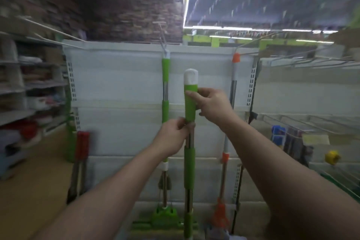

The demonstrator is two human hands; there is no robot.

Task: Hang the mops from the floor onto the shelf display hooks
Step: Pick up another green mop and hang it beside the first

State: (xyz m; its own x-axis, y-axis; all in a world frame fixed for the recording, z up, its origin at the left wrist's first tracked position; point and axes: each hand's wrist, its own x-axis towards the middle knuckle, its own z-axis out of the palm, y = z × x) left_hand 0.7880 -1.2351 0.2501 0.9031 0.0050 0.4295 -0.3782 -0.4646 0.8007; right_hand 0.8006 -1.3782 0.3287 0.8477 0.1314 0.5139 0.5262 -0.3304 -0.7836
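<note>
I hold a green-handled mop (pixel 190 167) upright in front of the white shelf panel (pixel 120 84). Its white cap with a hanging hole (pixel 191 77) is at the top, below the level of the hooks. My right hand (pixel 211 104) grips the upper green grip just under the cap. My left hand (pixel 175 137) grips the metal shaft lower down. A second green mop (pixel 165 87) hangs from a wire hook (pixel 163 43) to the left. An orange mop (pixel 233 76) hangs from a hook (pixel 247 44) to the right.
A red-handled tool (pixel 81 154) leans at the panel's left edge. Stocked shelves (pixel 29 87) run along the left. Wire racks (pixel 311 62) and small goods (pixel 332 158) stand on the right. The picture is motion-blurred.
</note>
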